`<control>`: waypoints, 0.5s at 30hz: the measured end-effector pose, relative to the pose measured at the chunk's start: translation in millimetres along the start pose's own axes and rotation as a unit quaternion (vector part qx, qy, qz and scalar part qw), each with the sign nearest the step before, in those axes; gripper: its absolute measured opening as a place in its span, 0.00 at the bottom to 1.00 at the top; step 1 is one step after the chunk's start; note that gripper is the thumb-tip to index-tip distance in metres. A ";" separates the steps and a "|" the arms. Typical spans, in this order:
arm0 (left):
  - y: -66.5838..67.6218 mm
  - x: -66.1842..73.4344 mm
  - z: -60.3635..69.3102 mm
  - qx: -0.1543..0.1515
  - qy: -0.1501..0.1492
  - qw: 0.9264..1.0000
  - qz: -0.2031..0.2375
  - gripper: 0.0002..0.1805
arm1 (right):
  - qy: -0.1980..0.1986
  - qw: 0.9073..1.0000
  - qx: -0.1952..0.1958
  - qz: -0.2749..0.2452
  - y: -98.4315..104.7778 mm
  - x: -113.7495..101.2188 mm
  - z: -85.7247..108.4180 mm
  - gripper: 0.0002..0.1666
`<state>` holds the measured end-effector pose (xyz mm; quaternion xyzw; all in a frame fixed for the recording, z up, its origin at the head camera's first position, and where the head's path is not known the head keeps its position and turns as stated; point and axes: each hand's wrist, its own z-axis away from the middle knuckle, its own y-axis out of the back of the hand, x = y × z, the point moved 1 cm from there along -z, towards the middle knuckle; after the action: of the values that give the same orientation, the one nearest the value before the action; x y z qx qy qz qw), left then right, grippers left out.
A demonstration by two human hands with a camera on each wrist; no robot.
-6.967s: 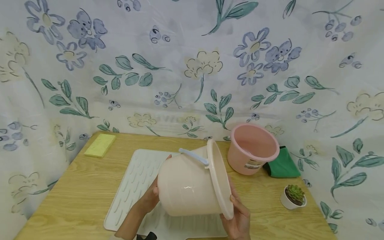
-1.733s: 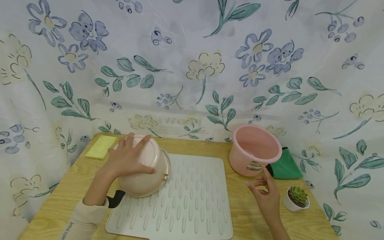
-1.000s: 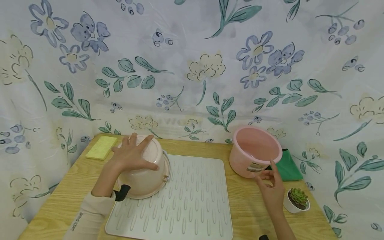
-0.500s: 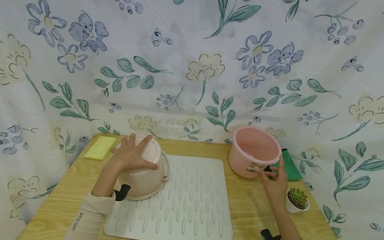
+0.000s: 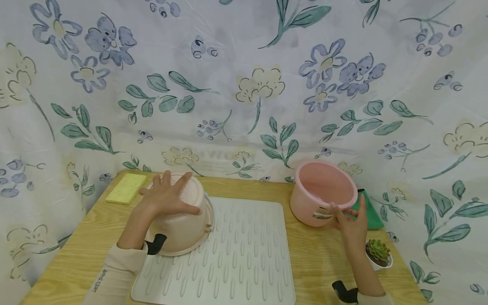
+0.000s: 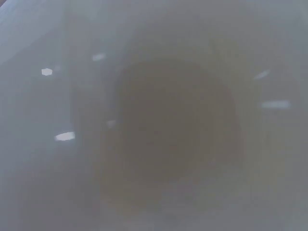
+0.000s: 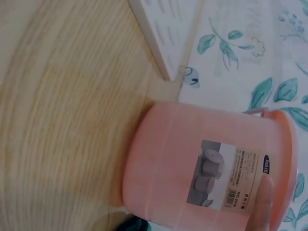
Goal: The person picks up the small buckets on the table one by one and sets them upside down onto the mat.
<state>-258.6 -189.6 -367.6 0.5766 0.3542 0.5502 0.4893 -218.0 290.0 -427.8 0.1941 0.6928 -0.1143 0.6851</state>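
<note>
A glossy beige plastic bucket (image 5: 182, 235) is covered from above by the left grip (image 5: 164, 199), whose fingers are spread wide across its upturned base; it seems to be steadied rather than grasped. Just ahead and to the left of the right grip (image 5: 352, 226), a round pink plastic bucket (image 5: 304, 205) is stood on the wood-grained counter (image 5: 310, 250). Its wall is met by the right thumb below the rim, beside a printed label (image 7: 226, 175), while the index finger is held straight and well apart from the thumb. No closed hold is seen there, and whether the remaining fingers are touching cannot be told. For a sound hold, the wall should be pinched firmly near the rim and any pull applied evenly, so that tipping is avoided; the beige bucket is best pressed lightly onto the pale ribbed mat (image 5: 244, 245) under the left grip. The pink bucket's mouth is pointed upward and its label toward the right grip; its axis is upright, though no markedly long one is shown by so squat a form.
</note>
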 end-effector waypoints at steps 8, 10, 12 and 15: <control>0.5 -1.6 -1.0 -0.001 0.005 1.000 0.009 0.67 | -0.042 0.997 0.033 -0.062 0.3 -5.8 -17.4 0.57; 0.0 -2.0 -1.3 -0.003 0.006 1.000 0.010 0.67 | -0.053 0.995 0.041 -0.074 0.6 -7.5 -19.3 0.57; -0.5 -2.4 -1.4 -0.004 0.006 1.000 0.011 0.67 | -0.065 0.993 0.045 -0.092 1.2 -9.1 -20.9 0.55; -1.2 -2.9 -1.5 -0.004 0.007 1.000 0.011 0.66 | -0.089 0.988 0.049 -0.118 3.2 -10.6 -23.1 0.55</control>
<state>-260.3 -191.7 -369.7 0.5747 0.3490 0.5609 0.4831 -237.7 301.5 -416.2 0.1333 0.6407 -0.2447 0.7155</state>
